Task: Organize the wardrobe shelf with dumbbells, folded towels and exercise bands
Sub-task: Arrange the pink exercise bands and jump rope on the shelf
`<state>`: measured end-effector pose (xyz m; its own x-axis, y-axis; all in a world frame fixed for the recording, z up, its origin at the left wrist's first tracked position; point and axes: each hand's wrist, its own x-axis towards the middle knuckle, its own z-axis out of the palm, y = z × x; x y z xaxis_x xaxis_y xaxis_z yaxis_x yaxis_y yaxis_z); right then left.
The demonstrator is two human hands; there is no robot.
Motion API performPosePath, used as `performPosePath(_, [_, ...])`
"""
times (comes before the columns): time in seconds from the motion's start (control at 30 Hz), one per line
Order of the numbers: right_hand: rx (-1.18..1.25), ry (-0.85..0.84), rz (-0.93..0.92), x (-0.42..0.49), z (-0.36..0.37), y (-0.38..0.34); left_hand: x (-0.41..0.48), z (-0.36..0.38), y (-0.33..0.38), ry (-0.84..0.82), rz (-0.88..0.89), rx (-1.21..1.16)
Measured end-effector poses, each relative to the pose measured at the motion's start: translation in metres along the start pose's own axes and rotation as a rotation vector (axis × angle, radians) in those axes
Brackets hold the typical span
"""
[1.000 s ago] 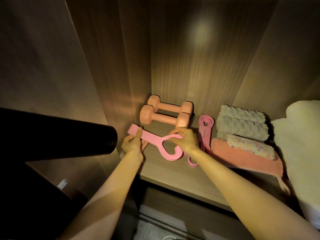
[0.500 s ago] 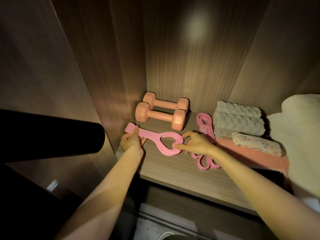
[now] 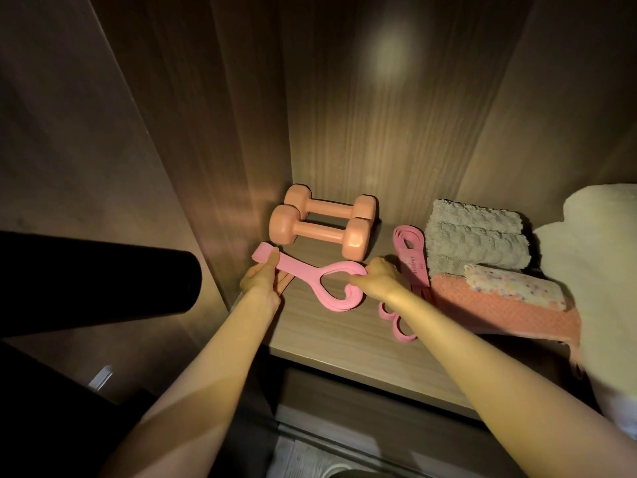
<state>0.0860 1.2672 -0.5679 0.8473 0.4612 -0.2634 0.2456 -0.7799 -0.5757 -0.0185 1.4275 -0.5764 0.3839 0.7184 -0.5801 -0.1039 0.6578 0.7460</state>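
Two orange dumbbells [image 3: 320, 231] lie side by side at the back left of the wooden shelf [image 3: 344, 339]. In front of them lies a light pink exercise band [image 3: 327, 288] with a looped right end. My left hand [image 3: 262, 281] pinches its flat left end with the thumb on top. My right hand [image 3: 377, 279] grips the loop's right side. A darker pink band [image 3: 412, 260] lies coiled lengthwise behind my right wrist. To the right sit grey folded towels [image 3: 475, 236], an orange towel [image 3: 499, 312] and a small speckled towel [image 3: 517, 288] on top.
A fluffy cream blanket [image 3: 603, 270] fills the shelf's right end. A black cylinder [image 3: 96, 277] juts in from the left at shelf height. The wardrobe's wooden side wall [image 3: 206, 167] stands close to my left hand. A lower compartment opens below the shelf edge.
My right hand has shifted along the band's loop, which changed from a closed heart shape to an open curl. My left hand keeps its hold on the flat end. The camera drifted slightly.
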Motion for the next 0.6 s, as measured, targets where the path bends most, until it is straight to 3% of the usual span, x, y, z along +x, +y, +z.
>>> performPosePath(0.2, [0.062,0.047,0.012,0.003,-0.002,0.007,0.004,0.008,-0.001,-0.004,0.034,0.069])
performPosePath(0.43, [-0.028,0.132,-0.03,-0.002,0.004,0.007,0.01,0.006,-0.008,0.164,0.378,0.615])
performPosePath(0.6, [-0.051,0.297,-0.174,-0.013,0.0,0.013,0.002,0.015,-0.011,0.236,0.399,0.641])
